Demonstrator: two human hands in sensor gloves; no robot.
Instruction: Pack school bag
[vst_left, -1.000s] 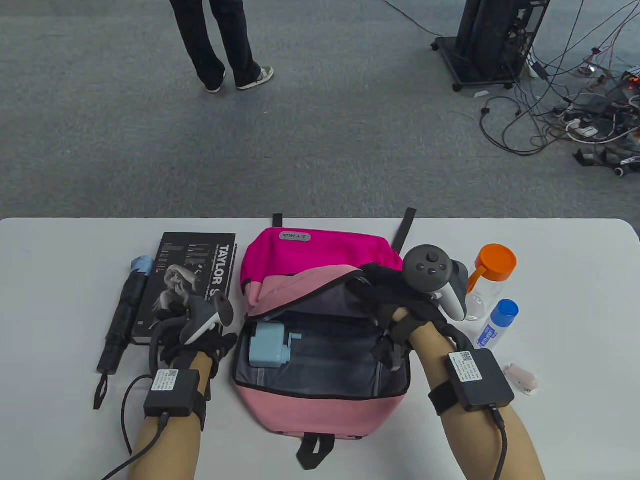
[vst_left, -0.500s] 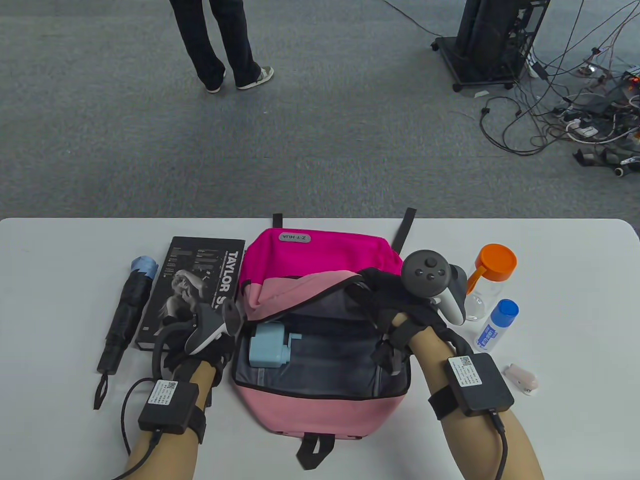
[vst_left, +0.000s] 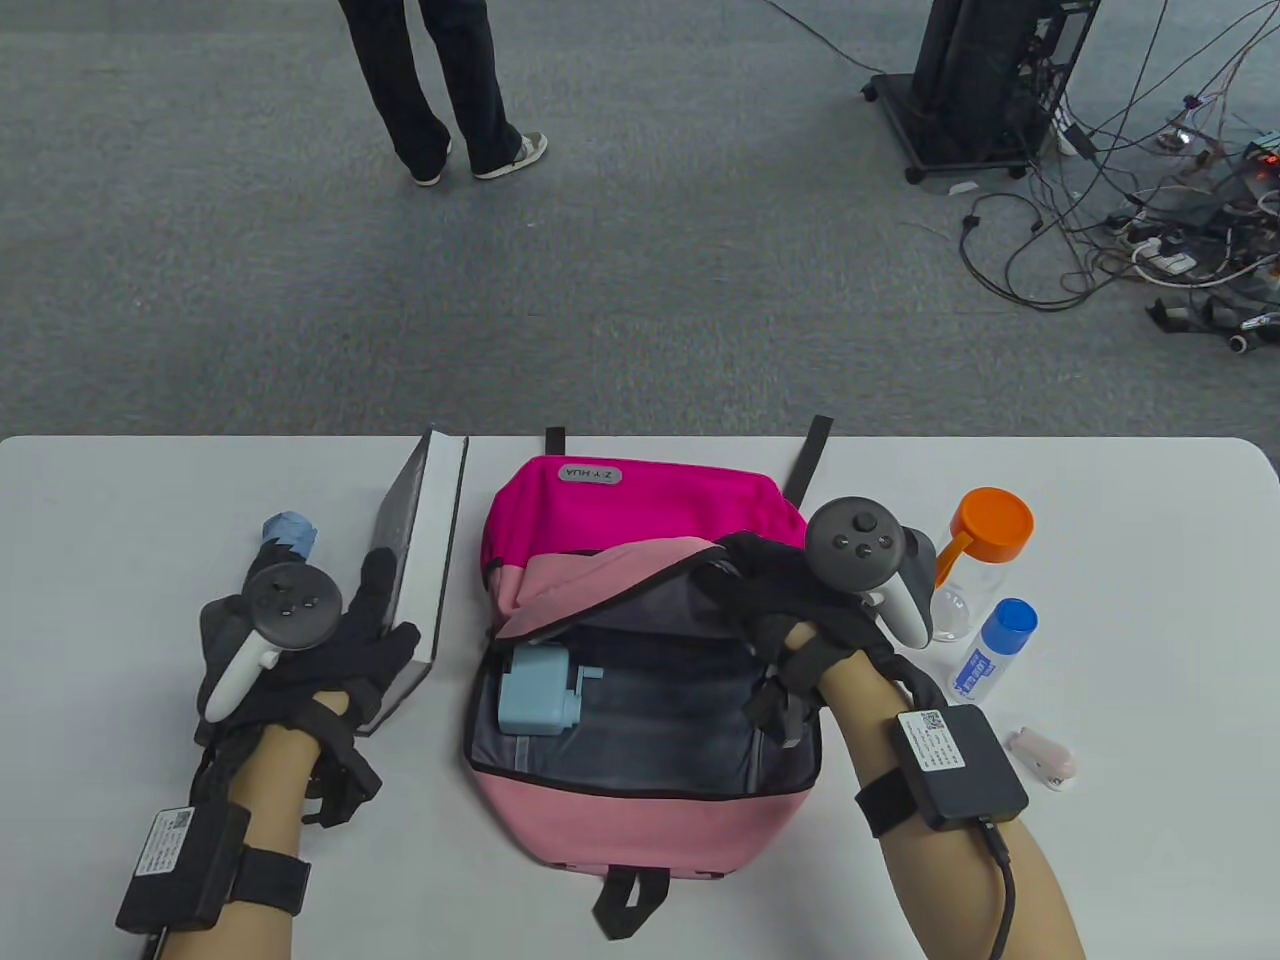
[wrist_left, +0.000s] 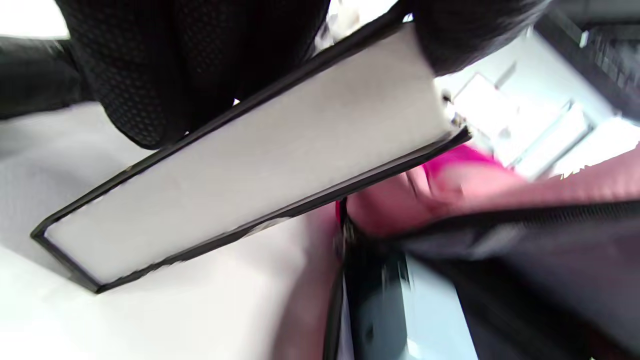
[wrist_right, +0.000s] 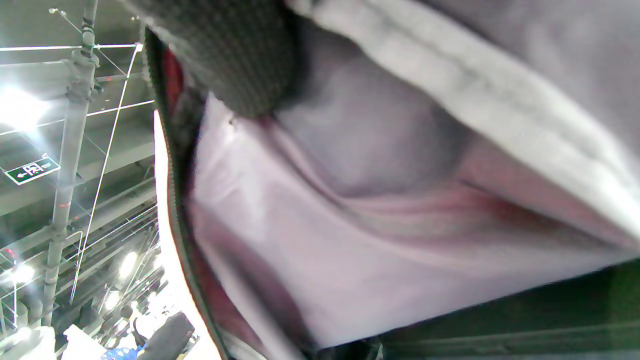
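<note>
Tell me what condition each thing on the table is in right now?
Backpack: unzipped, flap held up by right hand.
Book: closed, tipped on edge, gripped by left hand.
Umbrella: folded, lying flat.
Orange-lidded bottle: capped.
Glue stick: capped, lying down.

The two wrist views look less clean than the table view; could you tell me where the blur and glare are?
Left wrist view: the book page edge is fairly sharp, the backpack opening smeared, bright glare at upper right. Right wrist view: the lining is soft and streaked, lamps flare at left. Table view: sharp, evenly lit.
</note>
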